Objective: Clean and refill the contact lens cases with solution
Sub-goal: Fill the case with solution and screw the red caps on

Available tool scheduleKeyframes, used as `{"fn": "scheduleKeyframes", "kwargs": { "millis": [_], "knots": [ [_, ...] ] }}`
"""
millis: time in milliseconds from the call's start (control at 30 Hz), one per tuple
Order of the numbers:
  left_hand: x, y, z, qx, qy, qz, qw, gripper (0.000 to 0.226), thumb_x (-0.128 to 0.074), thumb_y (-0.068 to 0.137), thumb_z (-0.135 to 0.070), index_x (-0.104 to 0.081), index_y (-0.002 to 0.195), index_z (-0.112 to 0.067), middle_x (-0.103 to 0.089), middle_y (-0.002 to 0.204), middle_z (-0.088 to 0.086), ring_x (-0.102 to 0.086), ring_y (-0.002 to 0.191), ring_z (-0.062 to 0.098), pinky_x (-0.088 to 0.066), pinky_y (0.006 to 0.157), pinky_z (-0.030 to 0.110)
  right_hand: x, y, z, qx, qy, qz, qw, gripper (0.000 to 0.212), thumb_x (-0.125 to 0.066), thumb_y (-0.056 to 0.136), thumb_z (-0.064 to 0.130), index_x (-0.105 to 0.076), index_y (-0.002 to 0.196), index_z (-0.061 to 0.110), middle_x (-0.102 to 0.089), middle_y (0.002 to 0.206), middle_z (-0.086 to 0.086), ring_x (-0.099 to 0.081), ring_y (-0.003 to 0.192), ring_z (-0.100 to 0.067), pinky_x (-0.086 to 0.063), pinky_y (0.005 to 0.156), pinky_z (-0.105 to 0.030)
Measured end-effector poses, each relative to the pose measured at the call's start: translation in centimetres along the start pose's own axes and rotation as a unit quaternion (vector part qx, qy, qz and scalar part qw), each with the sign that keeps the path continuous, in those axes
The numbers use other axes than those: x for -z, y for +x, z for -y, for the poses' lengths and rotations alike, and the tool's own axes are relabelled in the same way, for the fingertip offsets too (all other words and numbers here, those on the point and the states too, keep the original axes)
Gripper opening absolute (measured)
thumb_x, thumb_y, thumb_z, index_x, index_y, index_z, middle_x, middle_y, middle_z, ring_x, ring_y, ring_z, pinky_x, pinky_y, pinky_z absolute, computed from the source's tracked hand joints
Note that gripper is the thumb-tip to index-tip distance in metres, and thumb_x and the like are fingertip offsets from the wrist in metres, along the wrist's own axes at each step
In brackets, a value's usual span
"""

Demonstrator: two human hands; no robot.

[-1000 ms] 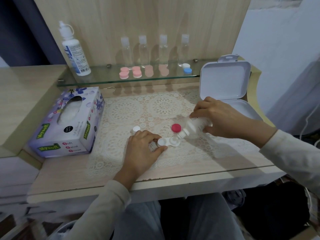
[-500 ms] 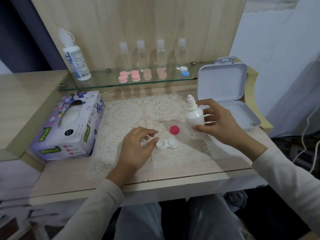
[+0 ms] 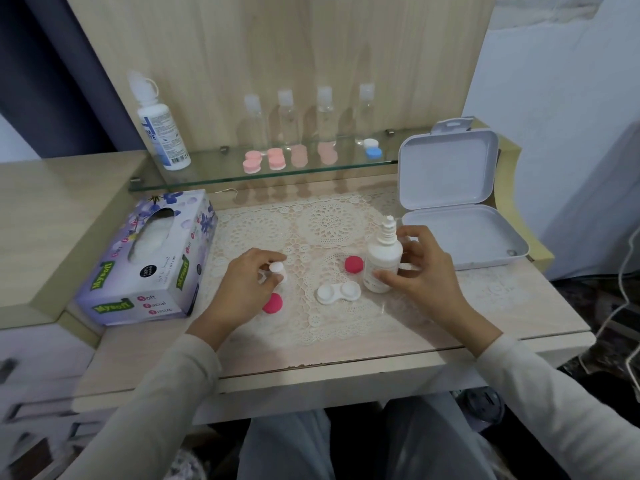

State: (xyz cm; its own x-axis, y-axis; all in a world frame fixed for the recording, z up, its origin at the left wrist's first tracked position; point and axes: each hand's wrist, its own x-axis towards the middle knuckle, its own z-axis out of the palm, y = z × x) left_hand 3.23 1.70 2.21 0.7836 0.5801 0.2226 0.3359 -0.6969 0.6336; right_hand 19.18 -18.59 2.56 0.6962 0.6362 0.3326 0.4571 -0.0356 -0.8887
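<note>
An open white lens case [image 3: 338, 292] lies on the lace mat [image 3: 332, 223] with both wells uncovered. One red lid [image 3: 354, 264] sits just behind it. A second red lid [image 3: 272, 303] lies partly under my left hand [image 3: 242, 285]. That hand pinches the small white bottle cap [image 3: 277, 267] between thumb and fingertips. A small white solution bottle [image 3: 382, 263] stands upright and uncapped to the right of the case. My right hand [image 3: 420, 271] holds the bottle, thumb on its lower front and fingers behind it.
A tissue box [image 3: 149, 261] sits at the left. An open white plastic box [image 3: 457, 206] stands at the right. The glass shelf [image 3: 207, 174] carries a large solution bottle [image 3: 159, 126], several clear bottles [image 3: 287, 116], pink cases [image 3: 265, 160] and a white-and-blue case [image 3: 372, 148].
My right hand has turned the tipped bottle upright and set it down right of the case. My left hand left the case, moved left and picked up the white cap.
</note>
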Motion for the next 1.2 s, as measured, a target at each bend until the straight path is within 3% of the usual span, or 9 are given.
{"fn": "scheduleKeyframes", "kwargs": {
  "millis": [133,233,433,633,834,1000,1100,1200],
  "knots": [
    [-0.1,0.5,-0.6,0.013,-0.008,-0.025,1.000,0.021,-0.069,0.078,-0.008,-0.068,0.098,-0.014,-0.064,0.093,0.000,-0.054,0.076,0.007,-0.043,0.075,0.017,-0.3,-0.4,-0.3,0.006,0.016,-0.014,1.000,0.055,-0.080,0.066,0.005,-0.044,0.095,0.035,-0.063,0.092,0.012,-0.063,0.085,0.004,-0.053,0.071,-0.016],
    [0.1,1.2,-2.8,0.004,-0.047,-0.043,0.998,0.023,-0.072,0.076,-0.011,-0.069,0.097,-0.016,-0.062,0.084,-0.008,-0.055,0.072,0.003,-0.042,0.069,0.008,-0.5,-0.6,-0.7,0.002,0.028,-0.009,1.000,0.049,-0.076,0.070,0.004,-0.044,0.091,0.033,-0.062,0.097,0.013,-0.063,0.090,0.003,-0.053,0.075,-0.019],
    [0.9,2.9,-9.8,-0.109,-0.124,-0.014,0.986,0.026,-0.074,0.074,-0.010,-0.064,0.094,-0.023,-0.061,0.083,-0.013,-0.056,0.069,-0.008,-0.043,0.068,0.004,-0.7,-0.9,-0.8,0.002,0.055,0.009,0.998,0.046,-0.071,0.076,0.004,-0.045,0.098,0.034,-0.062,0.105,0.010,-0.062,0.097,-0.004,-0.053,0.080,-0.025],
    [0.8,4.3,-13.7,-0.194,-0.089,0.034,0.976,0.028,-0.074,0.073,-0.009,-0.069,0.100,-0.013,-0.065,0.085,-0.007,-0.058,0.072,-0.005,-0.045,0.071,0.006,-0.5,-1.2,-0.4,0.001,0.081,0.017,0.997,0.049,-0.071,0.075,-0.002,-0.046,0.098,0.033,-0.061,0.103,0.015,-0.062,0.094,-0.002,-0.053,0.077,-0.022],
    [0.1,4.7,-14.1,-0.178,-0.027,0.090,0.980,0.026,-0.074,0.073,-0.012,-0.070,0.099,-0.014,-0.067,0.090,-0.002,-0.060,0.074,0.004,-0.047,0.071,0.010,-0.4,-1.1,-0.5,-0.007,0.094,0.016,0.995,0.050,-0.071,0.076,0.000,-0.046,0.103,0.035,-0.063,0.102,0.009,-0.062,0.097,-0.005,-0.052,0.079,-0.023],
    [-0.1,4.6,-14.1,-0.179,-0.007,0.091,0.980,0.023,-0.075,0.073,-0.014,-0.070,0.096,-0.017,-0.068,0.090,-0.001,-0.059,0.071,0.005,-0.048,0.070,0.014,-0.4,-1.2,-0.4,0.001,0.092,0.018,0.996,0.052,-0.071,0.075,-0.001,-0.045,0.103,0.034,-0.062,0.101,0.009,-0.062,0.096,-0.004,-0.052,0.077,-0.020],
    [0.4,4.7,-14.4,-0.165,-0.010,0.135,0.977,0.028,-0.070,0.077,-0.006,-0.069,0.101,-0.021,-0.065,0.090,-0.009,-0.060,0.081,0.003,-0.050,0.079,0.014,-0.4,-1.2,-0.3,0.005,0.084,0.016,0.996,0.052,-0.072,0.075,0.000,-0.045,0.102,0.035,-0.062,0.099,0.012,-0.062,0.095,-0.002,-0.051,0.076,-0.018],
    [1.0,4.9,-14.7,-0.159,-0.018,0.193,0.968,0.039,-0.069,0.078,-0.006,-0.063,0.111,-0.026,-0.061,0.104,-0.013,-0.057,0.097,0.000,-0.047,0.088,0.015,-0.5,-1.2,-0.3,0.005,0.081,0.016,0.997,0.052,-0.072,0.074,0.001,-0.045,0.101,0.036,-0.062,0.099,0.013,-0.062,0.094,-0.001,-0.051,0.076,-0.018]
  ]
}}
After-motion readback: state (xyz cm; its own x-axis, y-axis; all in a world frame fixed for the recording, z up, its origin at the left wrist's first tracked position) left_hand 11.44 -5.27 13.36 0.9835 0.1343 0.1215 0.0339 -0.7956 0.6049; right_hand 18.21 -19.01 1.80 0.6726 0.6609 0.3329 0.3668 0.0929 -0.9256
